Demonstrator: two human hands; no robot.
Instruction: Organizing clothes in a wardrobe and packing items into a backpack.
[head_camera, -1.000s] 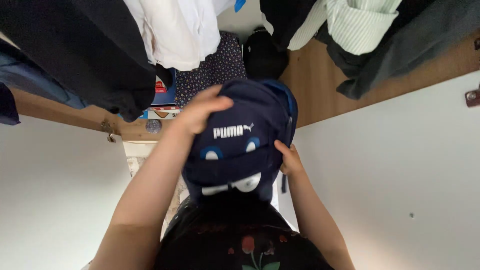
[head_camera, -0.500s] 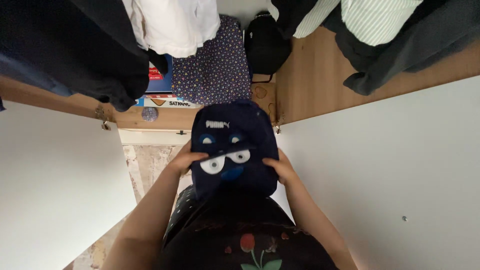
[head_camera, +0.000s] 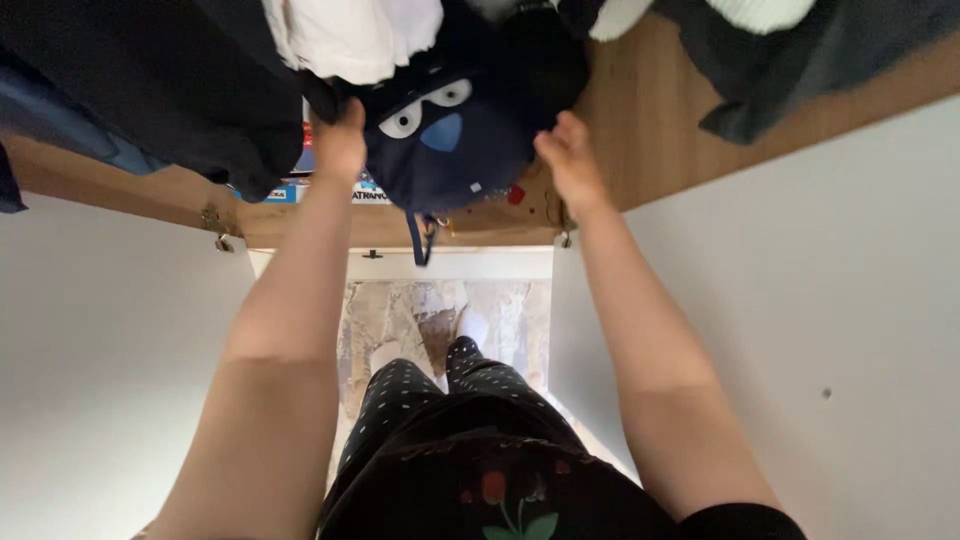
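Both hands steady navy backpack (head_camera: 450, 140) in wardrobe: left hand (head_camera: 340, 140) grips its side; right hand (head_camera: 570, 160) open, touching. Seat it level.

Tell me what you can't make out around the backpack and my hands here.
Head view only:
- Left hand: its fingers are hidden behind the navy backpack.
- Backpack top: covered by the hanging white garment and dark clothes.
- Right hand: motion-blurred, so contact with the backpack is unclear.
- Boxes behind: mostly hidden by the arm and clothes.
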